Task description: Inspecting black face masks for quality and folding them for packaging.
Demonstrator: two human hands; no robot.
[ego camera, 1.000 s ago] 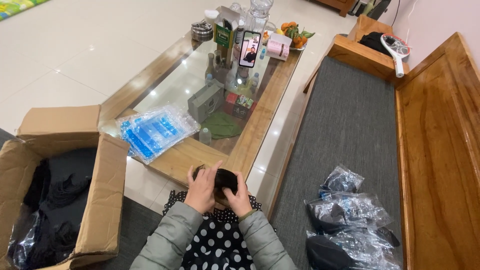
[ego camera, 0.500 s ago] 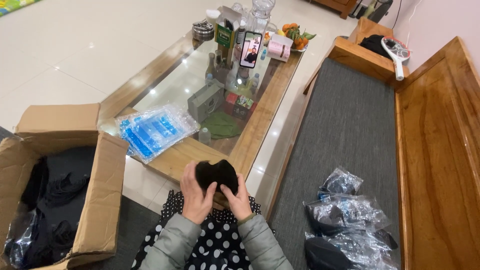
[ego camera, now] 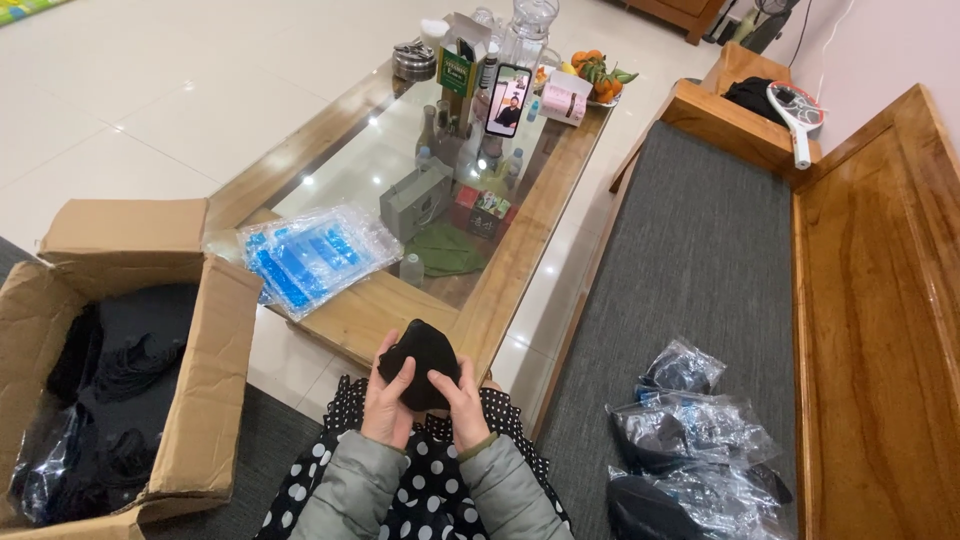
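A low rectangular coffee table with a wooden frame and glass top (ego camera: 350,315) stands on a pale tiled floor (ego camera: 130,110). At its near left corner lies a stack of clear plastic bags with blue printing (ego camera: 315,255). At the far end stand a smartphone propped upright (ego camera: 507,100), a clear glass jug (ego camera: 527,30), a round metal tin (ego camera: 412,60) and a plate of orange fruit (ego camera: 597,72). On the floor beside the near left corner sits an open brown cardboard box (ego camera: 205,385) filled with black items. To the right runs a wooden bench with a grey cushion (ego camera: 700,260); clear bags of dark items (ego camera: 690,430) lie on its near end, and a racket-shaped swatter (ego camera: 797,110) rests at its far corner.
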